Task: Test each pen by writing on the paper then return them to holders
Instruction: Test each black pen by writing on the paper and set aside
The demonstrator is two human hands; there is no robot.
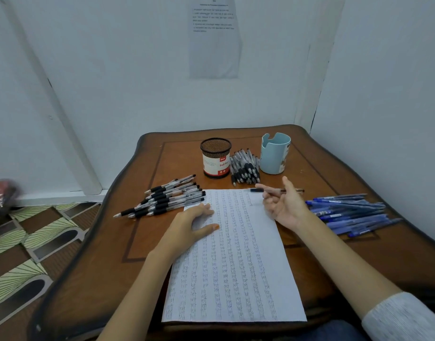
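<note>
The right hand [284, 205] is closed on one pen [276, 190], pinched in its fingers and lying sideways above the top right corner of the paper [236, 262]. The left hand [189, 225] lies flat and open on the paper's upper left part, holding nothing.

The paper is almost full of little marks, so I think this pen needs a bare spot near the top right. It would help to turn the pen tip down, press softly, and keep the left hand pushing so the paper does not slide.

Both holders, the black mesh cup [216, 157] and the blue cup [275, 153], stand empty near the top of the tabletop [346, 254]. Piles of pens lie around them.
</note>
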